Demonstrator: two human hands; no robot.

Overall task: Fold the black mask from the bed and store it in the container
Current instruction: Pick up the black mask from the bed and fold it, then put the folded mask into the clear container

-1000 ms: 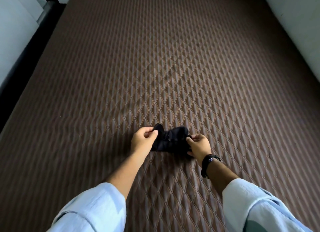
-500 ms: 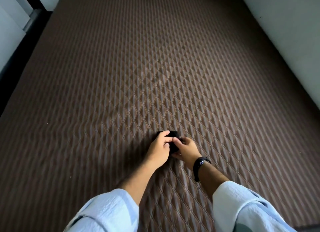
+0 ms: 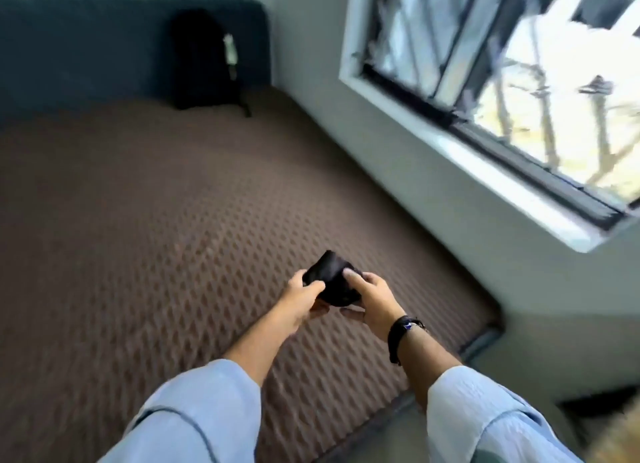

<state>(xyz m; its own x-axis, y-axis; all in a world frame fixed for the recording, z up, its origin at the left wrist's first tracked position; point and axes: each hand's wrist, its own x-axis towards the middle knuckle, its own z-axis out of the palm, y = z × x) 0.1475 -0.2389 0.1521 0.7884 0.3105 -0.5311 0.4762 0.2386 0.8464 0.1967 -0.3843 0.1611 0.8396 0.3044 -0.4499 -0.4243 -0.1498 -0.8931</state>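
Observation:
The black mask (image 3: 333, 279) is folded into a small bundle and held up above the brown quilted bed (image 3: 156, 220). My left hand (image 3: 302, 300) grips its left side with thumb on top. My right hand (image 3: 372, 298), with a dark band on the wrist, grips its right side, fingers over the top. Both hands touch the mask and sit close together. No container is in view.
A black backpack (image 3: 204, 59) leans against the dark headboard (image 3: 86, 47) at the far end of the bed. A grey wall (image 3: 398, 157) and a window (image 3: 502, 81) run along the right. The bed's near right corner (image 3: 485, 327) drops to the floor.
The mask has been folded smaller and lifted off the bed in both hands. The view has swung up and to the right, bringing the headboard, backpack and window into sight.

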